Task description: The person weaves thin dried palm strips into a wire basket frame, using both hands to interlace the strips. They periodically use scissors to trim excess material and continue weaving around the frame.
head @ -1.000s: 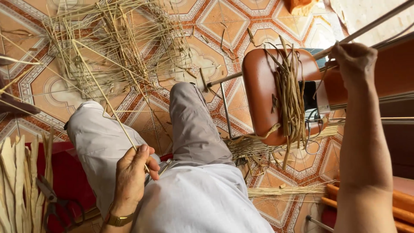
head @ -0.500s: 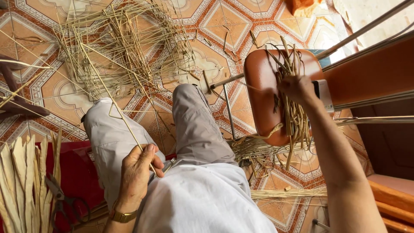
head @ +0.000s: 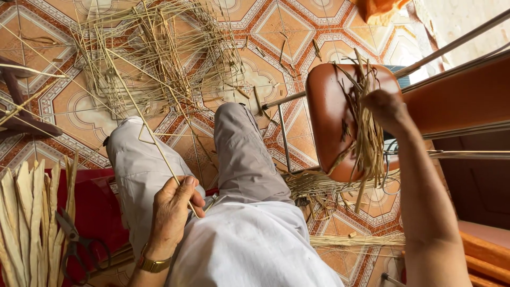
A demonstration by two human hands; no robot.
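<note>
Left hand (head: 172, 210), at 7 o'clock on the lap, is closed on a thin straw stalk (head: 139, 114) running toward 11 o'clock. Right hand (head: 387, 106), at 2 o'clock, grips the fibre bundle (head: 369, 143) draped over the brown stool seat (head: 329, 114). Loose straw pile (head: 154, 50) lies on the floor beyond.

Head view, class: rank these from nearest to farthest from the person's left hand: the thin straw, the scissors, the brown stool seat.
1. The thin straw, pinched in the left hand over the lap.
2. The scissors, on the red mat at lower left.
3. The brown stool seat, far across by the right hand.
</note>
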